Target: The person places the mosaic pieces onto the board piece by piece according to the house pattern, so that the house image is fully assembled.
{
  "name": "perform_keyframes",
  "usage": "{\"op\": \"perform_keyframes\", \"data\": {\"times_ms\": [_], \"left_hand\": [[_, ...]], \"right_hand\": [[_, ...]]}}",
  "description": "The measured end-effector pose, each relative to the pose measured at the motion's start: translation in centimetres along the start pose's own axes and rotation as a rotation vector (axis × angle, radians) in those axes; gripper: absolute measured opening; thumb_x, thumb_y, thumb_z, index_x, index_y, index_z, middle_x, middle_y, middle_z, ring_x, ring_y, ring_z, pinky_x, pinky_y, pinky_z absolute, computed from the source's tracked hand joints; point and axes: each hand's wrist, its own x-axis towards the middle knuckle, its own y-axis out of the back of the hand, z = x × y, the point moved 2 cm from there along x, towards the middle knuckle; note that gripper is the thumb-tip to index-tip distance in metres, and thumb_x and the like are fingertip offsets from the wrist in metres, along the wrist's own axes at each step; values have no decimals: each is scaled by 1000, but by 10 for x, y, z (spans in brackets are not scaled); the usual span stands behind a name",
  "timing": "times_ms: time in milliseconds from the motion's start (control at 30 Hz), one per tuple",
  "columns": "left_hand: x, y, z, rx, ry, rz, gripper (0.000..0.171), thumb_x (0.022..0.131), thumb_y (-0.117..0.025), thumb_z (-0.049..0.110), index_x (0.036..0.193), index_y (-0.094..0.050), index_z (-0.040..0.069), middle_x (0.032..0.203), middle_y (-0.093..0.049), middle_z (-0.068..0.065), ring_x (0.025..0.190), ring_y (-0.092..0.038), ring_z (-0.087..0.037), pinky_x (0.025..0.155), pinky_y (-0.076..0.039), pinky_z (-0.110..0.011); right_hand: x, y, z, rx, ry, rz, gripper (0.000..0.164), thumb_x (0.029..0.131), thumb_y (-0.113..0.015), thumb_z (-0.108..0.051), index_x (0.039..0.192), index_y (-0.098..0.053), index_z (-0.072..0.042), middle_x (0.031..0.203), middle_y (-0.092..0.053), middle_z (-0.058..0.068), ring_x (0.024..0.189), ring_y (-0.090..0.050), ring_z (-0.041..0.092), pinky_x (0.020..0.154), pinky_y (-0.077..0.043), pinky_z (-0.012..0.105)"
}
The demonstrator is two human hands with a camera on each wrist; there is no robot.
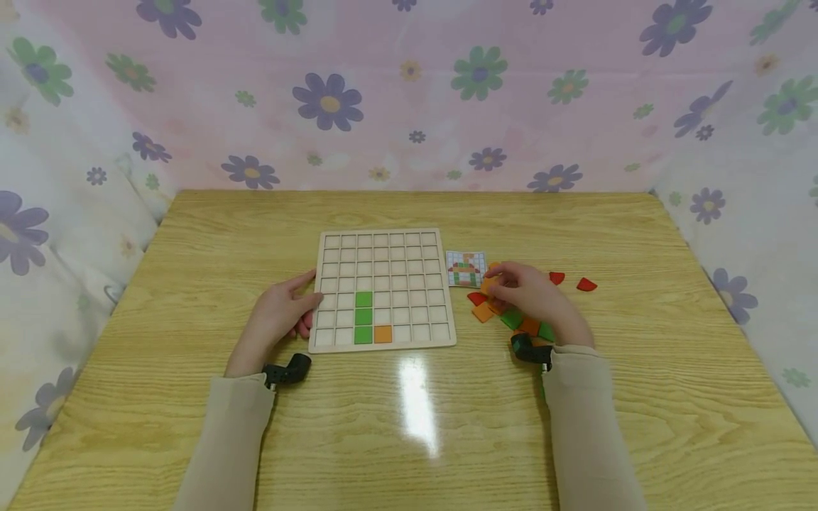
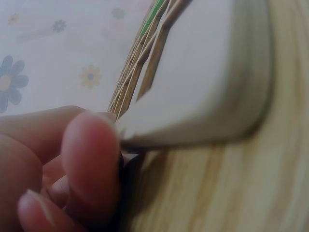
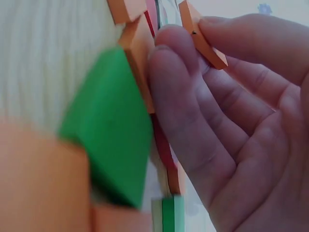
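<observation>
My left hand (image 1: 277, 309) holds the left edge of a square wooden grid board (image 1: 414, 314), thumb at the rim. In the left wrist view its fingers meet the board's near corner. Three green square tiles (image 1: 363, 316) stand in one column of the board, with an orange square tile (image 1: 383, 334) beside the lowest. My right hand (image 1: 527, 291) is over the loose tiles right of the board. In the right wrist view it pinches an orange tile (image 3: 207, 43) between thumb and finger. Green tiles (image 3: 108, 125) and orange tiles lie close under that hand.
A small printed pattern card (image 1: 465, 264) lies just right of the board. Two red curved-edged pieces (image 1: 586, 284) lie farther right on the wooden table (image 1: 409, 426). Another red piece (image 1: 476, 299) is near the pile. Flowered cloth (image 1: 409, 99) hangs behind the table.
</observation>
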Motion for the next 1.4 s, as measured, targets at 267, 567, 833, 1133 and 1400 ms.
{"op": "perform_keyframes", "data": {"times_ms": [267, 567, 833, 1133, 1400], "left_hand": [[0, 0, -1, -8, 1, 0, 58, 87, -55, 40, 139, -32, 30, 56, -59, -10, 47, -58, -23, 43, -45, -32], [-1, -1, 0, -11, 12, -15, 58, 87, -55, 40, 139, -32, 31, 58, -59, -10, 47, -58, -23, 43, -45, -32], [-1, -1, 0, -19, 18, -17, 58, 87, -55, 38, 139, -32, 30, 57, -59, -10, 47, -58, -22, 42, -45, -31], [0, 0, -2, -32, 24, -16, 58, 87, -55, 39, 139, -31, 31, 56, -58, -10, 46, -58, -22, 42, -44, -30], [2, -1, -5, -13, 5, -6, 58, 86, -55, 41, 139, -32, 31, 56, -58, -10, 46, -57, -22, 42, -44, -31]], "right_hand": [[4, -11, -14, -101, 18, 17, 29, 86, -59, -33, 110, -56, -17, 95, -59, 4, 76, -60, 17, 67, -49, 31], [8, -32, -31, -178, 133, -13, 20, 88, -57, -26, 106, -58, -18, 91, -59, -1, 75, -58, 14, 69, -46, 31], [11, -51, -49, -202, 194, -27, 16, 86, -61, -23, 101, -62, -18, 87, -59, -5, 78, -54, 10, 76, -43, 31], [15, -74, -61, -223, 200, -72, 11, 85, -61, -27, 95, -62, -22, 81, -60, -9, 73, -55, 7, 69, -45, 26], [15, -89, -66, -197, 227, -118, 6, 84, -62, -26, 90, -64, -24, 79, -61, -12, 72, -56, 7, 67, -46, 25]]}}
